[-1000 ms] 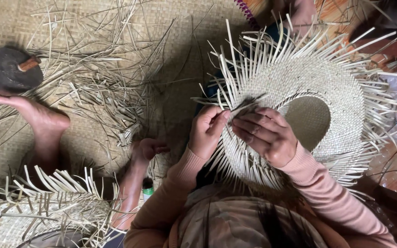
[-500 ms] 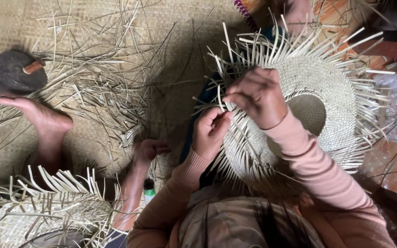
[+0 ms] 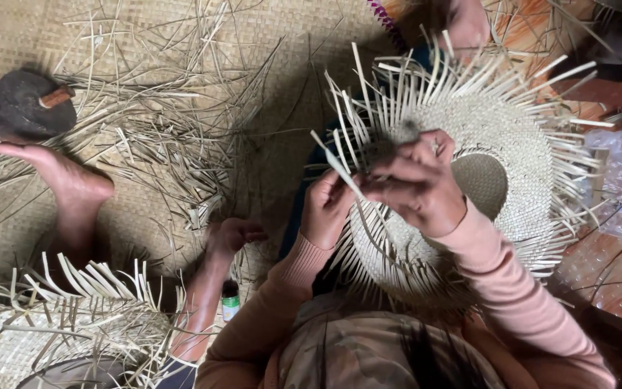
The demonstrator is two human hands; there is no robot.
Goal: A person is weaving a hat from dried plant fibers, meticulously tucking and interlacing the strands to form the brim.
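Since half a second before, right hand (image 3: 419, 184) lifted higher over the half-woven straw hat (image 3: 512, 144), drawing a pale strip (image 3: 340, 169) up and leftward; left hand (image 3: 329, 209) kept at the brim's near edge. Both hands closed together on that strip, fingers pinched. Hat held in the lap, tilted, crown hollow facing up, loose ends bristling around the brim. Fingertips of the right hand blurred; exact grip on the strip hard to make out; hat's lower edge hidden behind the pink sleeves. Flat, dry, pale straw strips (image 3: 160, 130) scattered over the woven floor mat (image 3: 8, 29). Dark rounded stone (image 3: 23, 108) beside a bare foot (image 3: 66, 180).
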